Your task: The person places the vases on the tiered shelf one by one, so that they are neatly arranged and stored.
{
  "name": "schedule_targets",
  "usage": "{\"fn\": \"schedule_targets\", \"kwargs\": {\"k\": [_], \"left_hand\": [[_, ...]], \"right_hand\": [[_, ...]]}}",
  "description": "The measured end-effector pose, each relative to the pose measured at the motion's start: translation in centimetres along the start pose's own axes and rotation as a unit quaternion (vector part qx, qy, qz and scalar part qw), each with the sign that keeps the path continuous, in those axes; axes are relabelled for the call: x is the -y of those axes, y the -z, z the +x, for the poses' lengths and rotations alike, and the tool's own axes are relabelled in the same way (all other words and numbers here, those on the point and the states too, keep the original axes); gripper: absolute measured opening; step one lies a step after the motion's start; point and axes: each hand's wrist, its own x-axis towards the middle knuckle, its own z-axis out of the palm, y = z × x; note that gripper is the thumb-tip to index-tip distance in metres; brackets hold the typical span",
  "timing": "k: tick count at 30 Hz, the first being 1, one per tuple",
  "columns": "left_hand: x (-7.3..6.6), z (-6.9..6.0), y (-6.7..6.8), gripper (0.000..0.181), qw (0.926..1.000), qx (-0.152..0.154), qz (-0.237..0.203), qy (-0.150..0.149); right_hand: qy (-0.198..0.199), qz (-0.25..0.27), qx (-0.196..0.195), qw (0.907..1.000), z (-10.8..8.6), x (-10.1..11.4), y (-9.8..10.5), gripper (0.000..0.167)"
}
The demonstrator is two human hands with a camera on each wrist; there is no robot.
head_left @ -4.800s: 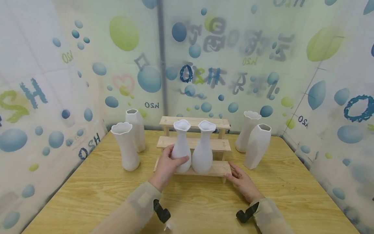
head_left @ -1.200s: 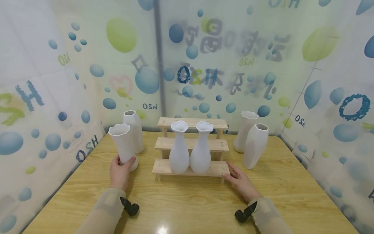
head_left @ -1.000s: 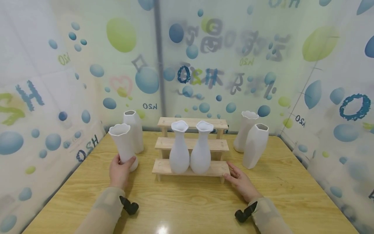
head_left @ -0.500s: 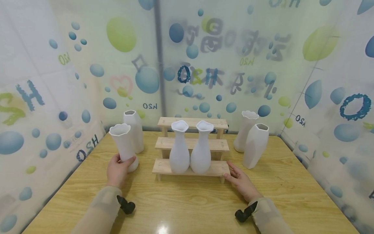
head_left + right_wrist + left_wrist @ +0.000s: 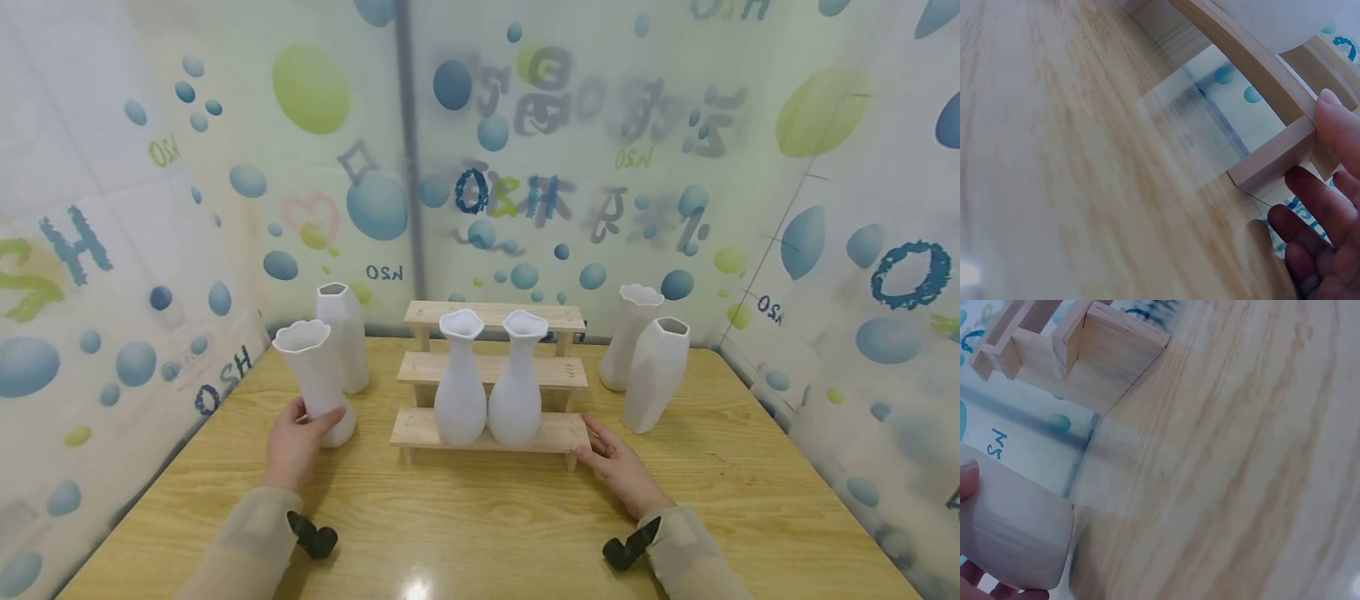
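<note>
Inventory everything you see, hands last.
Wood-grain tabletop: 1, yellow-brown, foreground.
Three-tier wooden rack: 1, pale, centre.
Narrow-necked, bulbous vases: 2, white, rack's lowest tier.
Scalloped-rim vases: 2, white, front left, back right.
Faceted vases: 2, white, back left, front right.
Printed backdrop: 1, pale, dotted blue and green, behind.
Wrist cameras: 2, black, one per wrist.
Sleeves: 2, beige, both arms.
Left hand: 1, gripping front-left vase.
Right hand: 1, rack's right end.

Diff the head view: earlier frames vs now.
Left grip let go of the left bottle vase and took hold of the left scalloped vase, which has shifted slightly left and nearer. Unchanged: both bottle vases on the bottom step of the wooden rack, right grip at its right end, other vases.
</note>
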Motion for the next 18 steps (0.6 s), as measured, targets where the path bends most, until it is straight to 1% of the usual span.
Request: {"fn": "schedule_targets", "kwargs": {"k": [4,9,15,18], "left_hand": [[-0.2,-0.3,0.3,0.086,1.0,0.007,0.007,0.0],[-0.7,-0.7,0.4,0.088,0.9998,0.017,0.006,0.0],[-1.6,-1.2,0.4,0.088,0.9992,0.026,0.023,-0.019],[-2.1,-1.4,0.4,0.085,0.9986,0.032,0.029,-0.03]], "right_hand": [[0.003,-0.012,0.002,0.9999,0.0,0.1,0.0,0.074],[0.0,-0.009,-0.002,1.0,0.0,0.2,0.0,0.075],[-0.005,-0.005,0.0,1.0,0.0,0.1,0.0,0.075],[-0.005,-0.005,-0.001,1.0,0.0,0.1,0.0,0.075]]}}
